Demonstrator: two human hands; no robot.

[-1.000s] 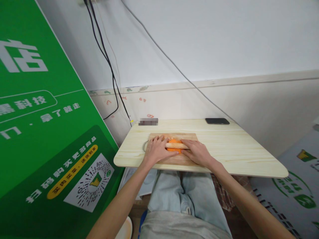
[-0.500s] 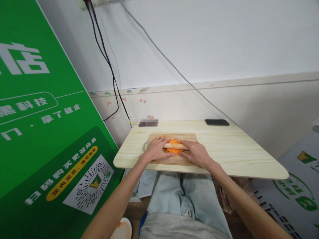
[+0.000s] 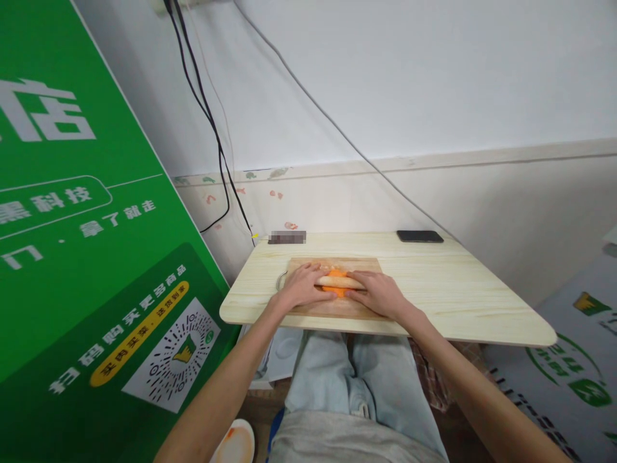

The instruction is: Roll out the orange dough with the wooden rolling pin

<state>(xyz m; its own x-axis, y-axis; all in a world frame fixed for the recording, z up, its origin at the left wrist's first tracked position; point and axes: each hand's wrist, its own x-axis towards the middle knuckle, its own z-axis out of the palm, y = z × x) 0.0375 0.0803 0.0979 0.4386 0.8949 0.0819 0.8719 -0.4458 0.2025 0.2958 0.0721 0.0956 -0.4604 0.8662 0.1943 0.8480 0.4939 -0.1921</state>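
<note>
One rolling pin, one orange dough piece, one board, one table, one phone

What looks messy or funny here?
The white dish, lower than the table, has orange smears, so it looks dirty. The wall behind has patchy red and green marks, maybe worn stickers.

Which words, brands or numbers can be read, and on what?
"店": green board
"黑科技": same board, edge-cut
"拿了就走": same board, preceding character unclear
"扫码购买更多商品": same board
"买肉买菜,送货到家": yellow strip
Grey panel: lettering too blurred
</note>
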